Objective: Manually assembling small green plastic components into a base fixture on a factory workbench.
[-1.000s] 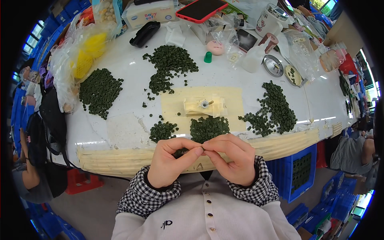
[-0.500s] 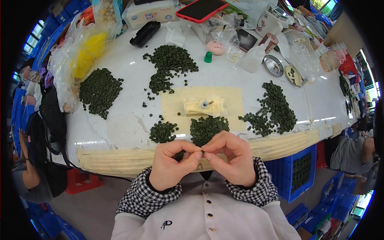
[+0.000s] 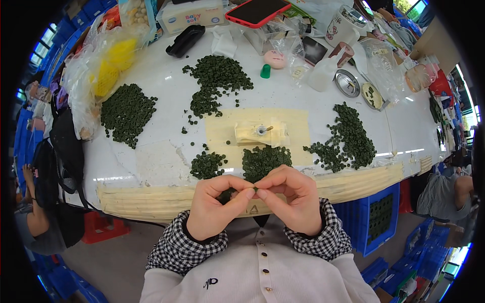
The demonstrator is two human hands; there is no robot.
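Left grip point(image 3: 209, 209) and right grip point(image 3: 298, 207) narrow, pinching one small dark-green piece point(image 3: 255, 190) | likely light, firm, perhaps slippery | best held by opposite edges with gentle pressure

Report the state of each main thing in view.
Left grip, pinched shut on small green piece
Right grip, pinched shut on same piece
Small green piece, held by both
Green piles, loose, heaped apart
Phone, face up, screen dark
Round dish, some dark bits inside
Blue crate, open, dark green contents
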